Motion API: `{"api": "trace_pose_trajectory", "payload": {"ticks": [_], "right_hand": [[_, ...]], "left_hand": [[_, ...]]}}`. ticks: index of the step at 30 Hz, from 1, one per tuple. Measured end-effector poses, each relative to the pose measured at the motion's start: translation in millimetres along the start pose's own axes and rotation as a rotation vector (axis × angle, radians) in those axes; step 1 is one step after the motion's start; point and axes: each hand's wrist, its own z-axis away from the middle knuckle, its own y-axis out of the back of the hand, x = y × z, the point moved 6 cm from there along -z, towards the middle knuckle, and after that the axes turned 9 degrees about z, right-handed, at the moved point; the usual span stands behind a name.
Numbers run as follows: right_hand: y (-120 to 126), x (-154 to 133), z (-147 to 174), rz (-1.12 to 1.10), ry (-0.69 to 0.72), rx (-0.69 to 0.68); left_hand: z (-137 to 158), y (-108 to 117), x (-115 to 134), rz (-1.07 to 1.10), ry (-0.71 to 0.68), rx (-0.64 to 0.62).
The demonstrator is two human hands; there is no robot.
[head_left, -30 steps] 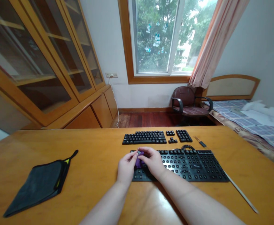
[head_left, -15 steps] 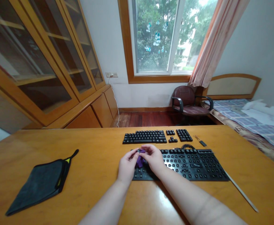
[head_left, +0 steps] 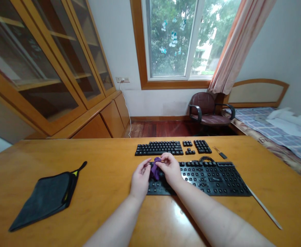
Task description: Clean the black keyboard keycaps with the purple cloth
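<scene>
A crumpled purple cloth [head_left: 154, 171] hangs from the pinched fingers of my right hand [head_left: 171, 171], over the left end of a black keyboard base [head_left: 204, 181] stripped of most keycaps. Close against the cloth's left side is my left hand [head_left: 140, 180], thumb and fingertips drawn together; whatever small thing may be between them cannot be made out. Behind the base, removed black keycaps [head_left: 160, 148] lie in keyboard order, with the number pad block [head_left: 202, 146] grouped at the right. My hands hide the upper left of the base.
A folded dark grey cloth [head_left: 47, 195] with a loop lies on the desk's left. A small keycap puller [head_left: 221, 155] rests beyond the base's right corner, and a thin pale stick [head_left: 265, 207] slants off to the right. Past the desk stands a maroon chair [head_left: 204, 106].
The right hand has lifted slightly, bringing the purple cloth up and into fuller view. The left fingertips have come a little apart from the right ones. The keycaps and base stay put.
</scene>
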Motion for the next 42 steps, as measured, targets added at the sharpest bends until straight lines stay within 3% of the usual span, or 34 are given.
{"api": "trace_pose_trajectory", "payload": {"ticks": [9,14,19,26,33,42], "right_hand": [[-5,-12,4,0.208,0.084,-0.184],[-9,-15,5,0.13,0.112,-0.271],[-14,-10,7,0.032,0.101,-0.354],[-14,-4,6,0.038,0.064,-0.324],[-9,-1,4,0.054,0.029,-0.257],[-5,-3,1,0.09,-0.062,-0.245]], "left_hand": [[0,-2,-3,0.066,0.064,0.021],[-1,1,7,-0.06,-0.016,0.004],[-1,1,8,-0.008,-0.04,-0.01],[3,2,3,0.152,0.043,0.085],[-1,-1,-2,0.147,0.093,0.011],[-1,0,-8,0.19,0.131,0.011]]}}
